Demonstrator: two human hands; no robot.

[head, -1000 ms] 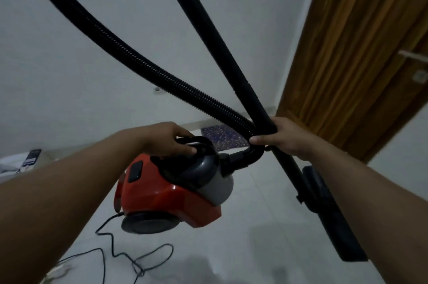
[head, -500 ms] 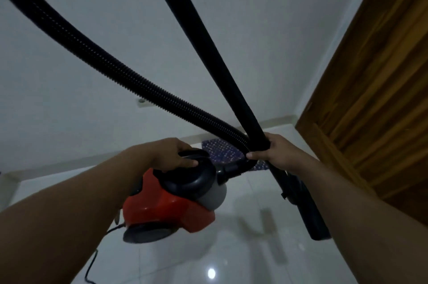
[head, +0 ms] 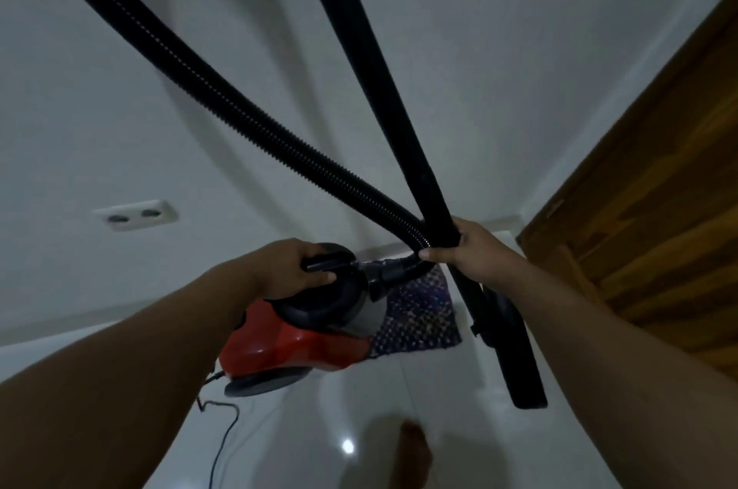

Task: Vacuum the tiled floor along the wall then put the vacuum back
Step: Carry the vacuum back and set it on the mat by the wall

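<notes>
A red and black canister vacuum (head: pixel 291 345) hangs in the air above the white tiled floor (head: pixel 303 444). My left hand (head: pixel 293 269) grips its black top handle. My right hand (head: pixel 467 249) is closed around the black rigid wand (head: pixel 383 81) and the ribbed hose (head: pixel 223 109) where they cross. The wand runs down to the flat floor nozzle (head: pixel 515 361), which hangs off the floor by the door. The hose loops up out of frame. The vacuum's power cord (head: pixel 223 432) trails down to the floor.
A white wall (head: pixel 519 49) stands straight ahead with a double socket (head: pixel 137 214) low on it. A patterned mat (head: pixel 419 313) lies at the wall's foot. A wooden door (head: pixel 659 229) fills the right. My bare foot (head: pixel 415 452) shows on the tiles below.
The view has closed in on the wall and turned left, so the door has slid to the right. The mat and socket look nearer. Both hands keep their grips.
</notes>
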